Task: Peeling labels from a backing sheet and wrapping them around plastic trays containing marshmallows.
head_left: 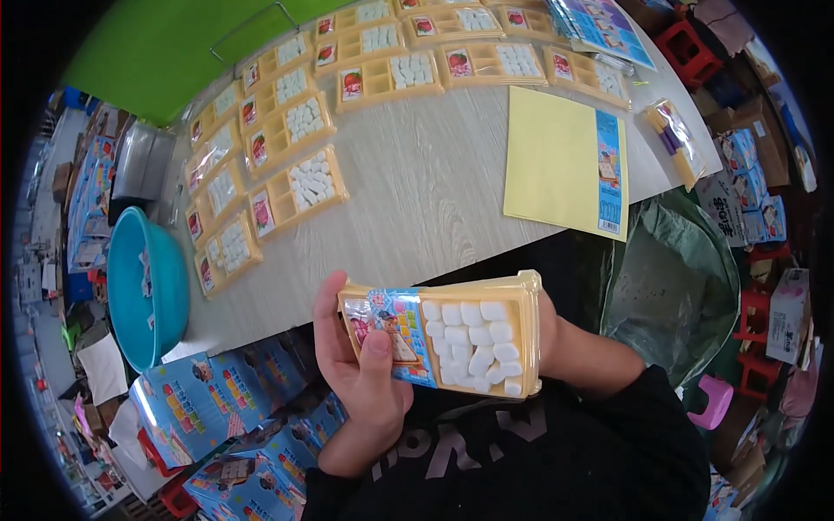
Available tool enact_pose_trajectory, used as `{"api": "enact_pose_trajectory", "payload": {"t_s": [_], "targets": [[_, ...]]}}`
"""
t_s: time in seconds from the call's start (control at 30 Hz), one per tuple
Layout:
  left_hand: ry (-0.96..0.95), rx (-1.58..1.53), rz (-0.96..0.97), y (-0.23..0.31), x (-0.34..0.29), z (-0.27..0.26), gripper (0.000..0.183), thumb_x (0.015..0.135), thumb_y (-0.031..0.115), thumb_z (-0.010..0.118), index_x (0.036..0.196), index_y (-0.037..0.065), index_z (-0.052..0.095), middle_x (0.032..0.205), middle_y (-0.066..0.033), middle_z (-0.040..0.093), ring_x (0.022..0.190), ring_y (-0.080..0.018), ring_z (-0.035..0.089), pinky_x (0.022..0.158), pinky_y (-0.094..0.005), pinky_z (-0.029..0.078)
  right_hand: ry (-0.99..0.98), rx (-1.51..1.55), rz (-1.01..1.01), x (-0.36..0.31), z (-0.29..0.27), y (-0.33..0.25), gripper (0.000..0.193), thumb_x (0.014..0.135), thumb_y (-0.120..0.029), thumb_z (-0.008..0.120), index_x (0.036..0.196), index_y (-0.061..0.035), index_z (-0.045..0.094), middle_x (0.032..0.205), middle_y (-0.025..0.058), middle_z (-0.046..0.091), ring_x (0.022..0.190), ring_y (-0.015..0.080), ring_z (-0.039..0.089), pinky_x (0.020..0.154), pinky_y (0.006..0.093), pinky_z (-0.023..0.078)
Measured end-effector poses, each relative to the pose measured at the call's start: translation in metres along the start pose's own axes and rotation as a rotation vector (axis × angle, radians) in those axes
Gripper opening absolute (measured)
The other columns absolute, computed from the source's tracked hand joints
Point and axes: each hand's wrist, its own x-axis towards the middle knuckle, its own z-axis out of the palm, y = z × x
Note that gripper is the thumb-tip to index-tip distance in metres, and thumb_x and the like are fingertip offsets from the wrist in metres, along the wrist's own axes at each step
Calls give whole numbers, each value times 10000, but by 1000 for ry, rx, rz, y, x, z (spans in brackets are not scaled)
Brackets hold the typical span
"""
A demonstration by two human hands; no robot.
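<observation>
Between my two hands, in front of my chest, is a pale yellow plastic tray of white marshmallows (pixel 473 339) under a clear lid. A blue printed label (pixel 403 326) wraps round its left part, with a red sachet showing at the left end. My left hand (pixel 363 365) is closed on that end, its thumb pressing on the label. My right hand (pixel 549 326) holds the other end from behind, and the tray hides its fingers. A yellow backing sheet (pixel 552 161) with one blue label along its right side lies on the table beyond.
Rows of similar filled trays (pixel 308 181) stand along the table's far and left sides. A slim clear pack (pixel 675 143) lies at the right edge. Close by are a teal basin (pixel 148 291) and blue cartons (pixel 204 408) at left, and a green plastic sack (pixel 665 300) at right.
</observation>
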Motion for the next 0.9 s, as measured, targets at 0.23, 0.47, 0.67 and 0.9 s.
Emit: {"api": "enact_pose_trajectory", "payload": {"t_s": [0.23, 0.47, 0.67, 0.9], "targets": [[13, 37, -25, -7, -2, 8, 617, 957, 108, 668, 1463, -47, 350, 1163, -102, 607, 1029, -139, 632, 935, -296, 518, 94, -1, 45, -9, -7, -6, 332, 651, -130, 787, 909, 26, 649, 873, 125, 656, 616, 235, 629, 424, 280, 430], [-82, -23, -175, -14, 0, 6, 562, 987, 153, 643, 1437, -43, 370, 1164, -105, 628, 1056, -154, 640, 937, -296, 516, 46, -325, -182, 2, -35, -13, 276, 636, -118, 745, 857, 15, 649, 765, 73, 569, 576, 182, 567, 427, 274, 405], [-256, -75, -332, -18, -1, 7, 642, 952, 283, 707, 1420, -29, 399, 1178, -92, 624, 1072, -151, 630, 934, -295, 512, 131, -401, -205, 1, -41, -20, 208, 671, -118, 752, 827, -19, 657, 694, 37, 520, 538, 150, 530, 429, 269, 378], [-330, -169, -591, -31, -9, -9, 749, 881, 444, 765, 1385, -5, 441, 1175, -81, 624, 1042, -132, 631, 915, -269, 509, 119, -366, -143, 1, -53, -24, 368, 696, -280, 847, 855, -14, 649, 705, 50, 563, 509, 187, 534, 427, 295, 360]]}}
